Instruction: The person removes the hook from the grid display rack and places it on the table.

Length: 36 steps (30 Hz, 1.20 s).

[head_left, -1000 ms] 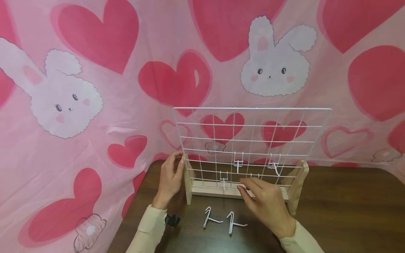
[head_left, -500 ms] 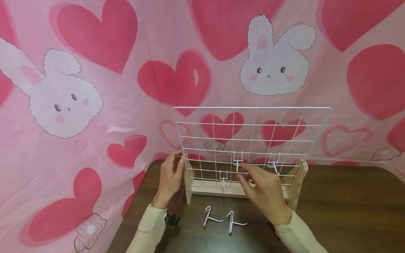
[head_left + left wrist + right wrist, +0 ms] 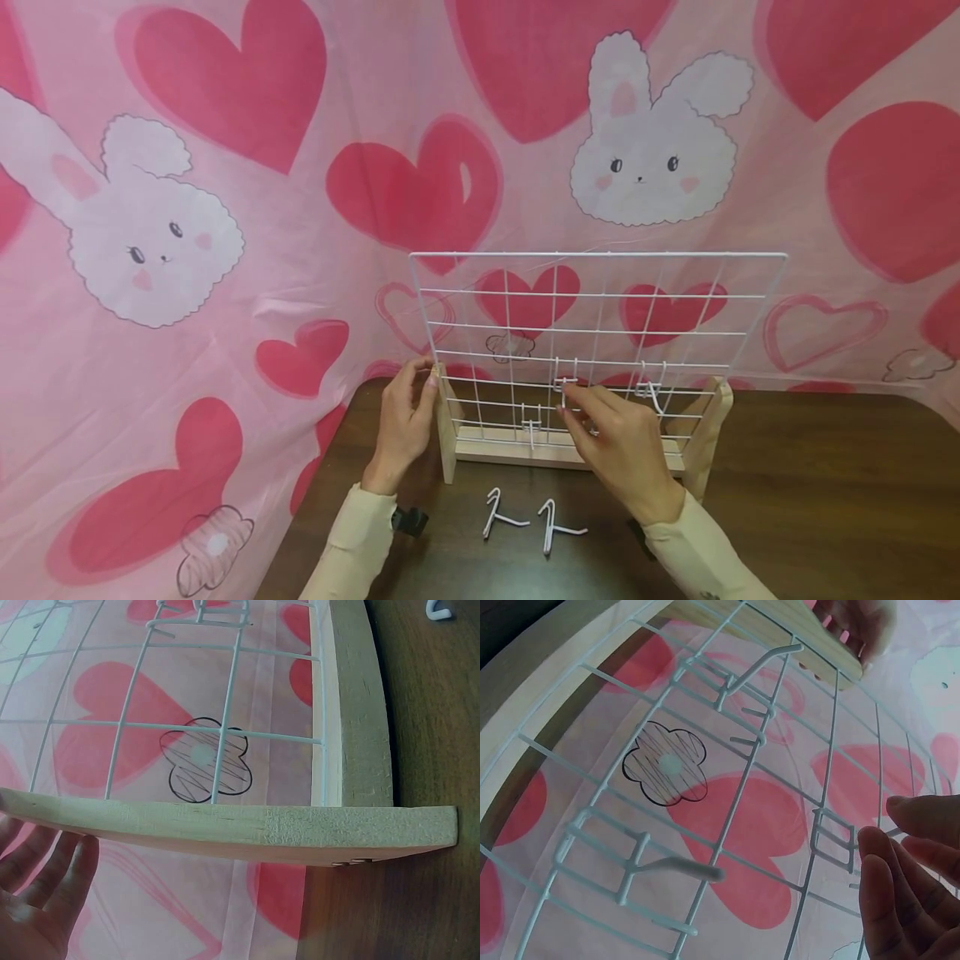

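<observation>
My right hand (image 3: pixel 630 446) pinches the prong of a white wire hook (image 3: pixel 832 840) hanging on a white wire grid panel (image 3: pixel 600 333). In the right wrist view, thumb and fingertips meet at the prong's end. My left hand (image 3: pixel 402 421) holds the upper end of the left wooden side (image 3: pixel 446 433) of the stand; the left wrist view shows its fingertips against the board's outer face. Further hooks hang on the grid: one lower left (image 3: pixel 531 423), one at right (image 3: pixel 651 396), and another mostly hidden behind the right hand.
Two loose white hooks, one (image 3: pixel 497 515) left of the other (image 3: pixel 551 527), lie on the brown wooden table (image 3: pixel 825 475) before the stand. The stand has a right wooden side (image 3: pixel 708 437). A pink heart-and-bunny cloth (image 3: pixel 285 233) hangs behind.
My right hand has risen from the lower hook at right to the upper middle hook and closed its fingertips on the prong. The left hand stays at the wooden side.
</observation>
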Available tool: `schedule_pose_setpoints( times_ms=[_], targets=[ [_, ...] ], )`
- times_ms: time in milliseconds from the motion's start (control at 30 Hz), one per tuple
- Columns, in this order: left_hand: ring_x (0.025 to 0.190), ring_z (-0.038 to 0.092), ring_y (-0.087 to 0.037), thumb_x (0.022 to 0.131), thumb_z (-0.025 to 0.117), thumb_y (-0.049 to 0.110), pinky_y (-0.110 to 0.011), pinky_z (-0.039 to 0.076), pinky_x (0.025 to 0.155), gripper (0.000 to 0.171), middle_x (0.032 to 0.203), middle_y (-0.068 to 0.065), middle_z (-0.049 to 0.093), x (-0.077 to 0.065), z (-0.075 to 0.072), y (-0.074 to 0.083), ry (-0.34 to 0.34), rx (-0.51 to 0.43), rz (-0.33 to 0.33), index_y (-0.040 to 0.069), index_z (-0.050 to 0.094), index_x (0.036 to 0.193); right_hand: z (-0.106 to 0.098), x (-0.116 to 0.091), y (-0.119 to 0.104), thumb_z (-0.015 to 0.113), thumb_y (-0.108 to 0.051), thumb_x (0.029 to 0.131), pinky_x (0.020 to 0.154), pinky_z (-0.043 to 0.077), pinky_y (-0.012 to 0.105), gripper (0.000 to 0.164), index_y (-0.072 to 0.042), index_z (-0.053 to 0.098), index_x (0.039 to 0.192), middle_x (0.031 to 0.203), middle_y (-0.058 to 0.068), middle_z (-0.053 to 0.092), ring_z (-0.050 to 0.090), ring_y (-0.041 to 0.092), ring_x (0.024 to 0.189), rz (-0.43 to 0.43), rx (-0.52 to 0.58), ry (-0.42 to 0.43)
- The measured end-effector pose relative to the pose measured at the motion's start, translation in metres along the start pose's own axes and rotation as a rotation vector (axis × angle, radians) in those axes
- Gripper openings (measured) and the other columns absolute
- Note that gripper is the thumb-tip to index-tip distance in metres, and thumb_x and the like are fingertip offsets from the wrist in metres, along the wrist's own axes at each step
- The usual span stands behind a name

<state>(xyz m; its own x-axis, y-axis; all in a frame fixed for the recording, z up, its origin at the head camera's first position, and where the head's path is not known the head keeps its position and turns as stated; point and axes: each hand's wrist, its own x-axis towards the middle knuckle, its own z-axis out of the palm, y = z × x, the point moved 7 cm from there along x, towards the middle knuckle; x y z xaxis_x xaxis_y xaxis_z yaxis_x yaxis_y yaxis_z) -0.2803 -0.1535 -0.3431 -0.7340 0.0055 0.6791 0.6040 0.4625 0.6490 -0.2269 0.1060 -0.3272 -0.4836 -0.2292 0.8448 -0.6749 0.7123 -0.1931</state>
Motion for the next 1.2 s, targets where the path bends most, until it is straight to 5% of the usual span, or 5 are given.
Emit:
schedule_pose_setpoints(
  times_ms=[333, 967, 1067, 1200],
  targets=[
    [0.096, 0.07, -0.029, 0.093, 0.054, -0.002, -0.039, 0.059, 0.08, 0.021, 0.104, -0.02, 0.069, 0.001, 0.001, -0.001, 0.001, -0.001, 0.001, -0.008, 0.06, 0.112, 0.0, 0.004, -0.004, 0.077, -0.008, 0.077, 0.054, 0.051, 0.03, 0.016, -0.009, 0.075, 0.092, 0.079, 0.001, 0.072, 0.066, 0.013, 0.064, -0.032, -0.033, 0.007],
    [0.092, 0.07, -0.03, 0.093, 0.054, -0.003, -0.044, 0.059, 0.074, 0.02, 0.104, -0.021, 0.069, -0.001, 0.002, -0.003, 0.004, -0.002, 0.004, -0.008, 0.06, 0.111, -0.007, 0.003, -0.004, 0.077, -0.005, 0.073, 0.064, 0.057, 0.036, 0.018, -0.005, 0.074, 0.091, 0.082, 0.008, 0.076, 0.072, 0.018, 0.068, -0.06, -0.018, 0.062],
    [0.092, 0.07, -0.029, 0.093, 0.054, -0.002, -0.042, 0.059, 0.074, 0.021, 0.104, -0.021, 0.069, 0.0, 0.002, -0.003, 0.002, 0.0, 0.003, -0.008, 0.06, 0.112, -0.009, 0.004, -0.003, 0.07, -0.014, 0.086, 0.065, 0.058, 0.036, 0.013, -0.004, 0.075, 0.092, 0.083, 0.009, 0.076, 0.072, 0.019, 0.068, -0.062, -0.012, 0.075],
    [0.091, 0.071, -0.03, 0.093, 0.054, -0.003, -0.039, 0.059, 0.073, 0.021, 0.103, -0.021, 0.069, 0.0, 0.002, -0.002, 0.001, -0.002, 0.009, -0.009, 0.06, 0.112, -0.012, 0.006, -0.004, 0.051, -0.034, 0.099, 0.064, 0.057, 0.037, 0.039, -0.004, 0.075, 0.092, 0.082, 0.009, 0.076, 0.071, 0.019, 0.066, -0.072, 0.009, 0.11]
  ],
)
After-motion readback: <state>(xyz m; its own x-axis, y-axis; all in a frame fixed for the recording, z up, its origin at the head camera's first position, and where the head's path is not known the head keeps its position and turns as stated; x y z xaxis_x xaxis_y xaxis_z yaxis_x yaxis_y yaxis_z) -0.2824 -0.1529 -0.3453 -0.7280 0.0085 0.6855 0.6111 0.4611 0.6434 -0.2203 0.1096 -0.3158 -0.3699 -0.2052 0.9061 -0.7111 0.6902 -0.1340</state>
